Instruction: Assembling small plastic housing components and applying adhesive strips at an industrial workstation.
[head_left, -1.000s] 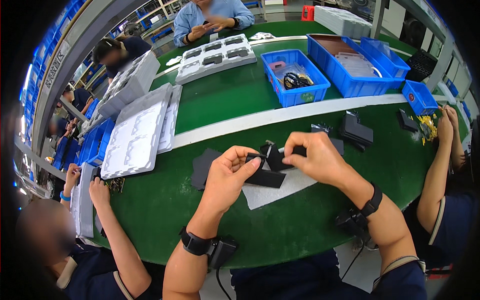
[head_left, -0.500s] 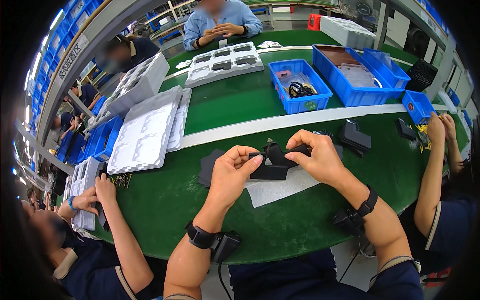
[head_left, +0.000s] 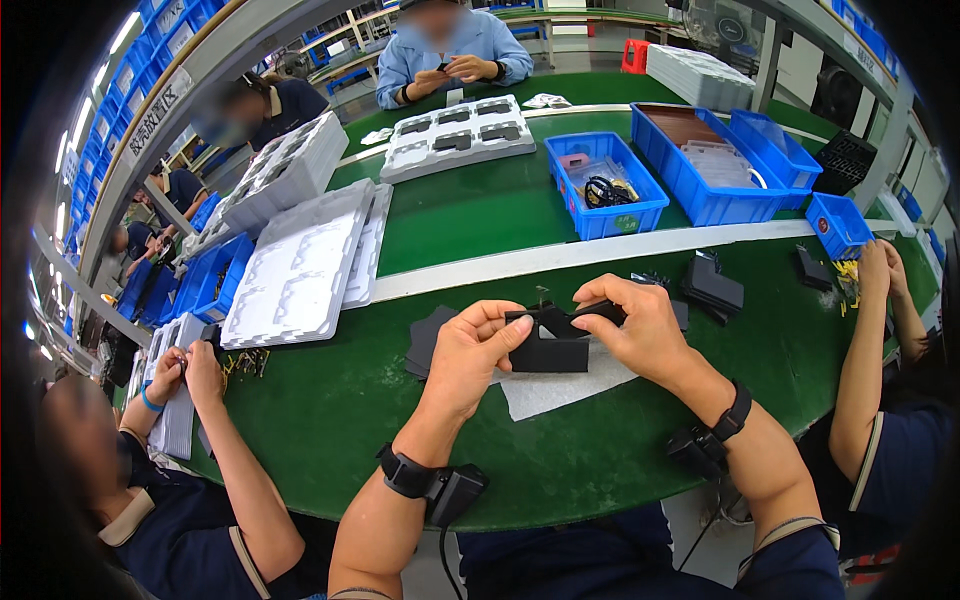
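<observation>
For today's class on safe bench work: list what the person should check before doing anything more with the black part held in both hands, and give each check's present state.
1. Left hand grips the black part: ok.
2. Right hand pinches its upper edge: ok.
3. Part held above the white sheet: ok.
4. Green table bare near the hands: ok.
5. Small piece seated on the part: cannot tell.

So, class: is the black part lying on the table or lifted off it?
Lifted. Both hands, left and right, pinch the black part above the green table.
</observation>
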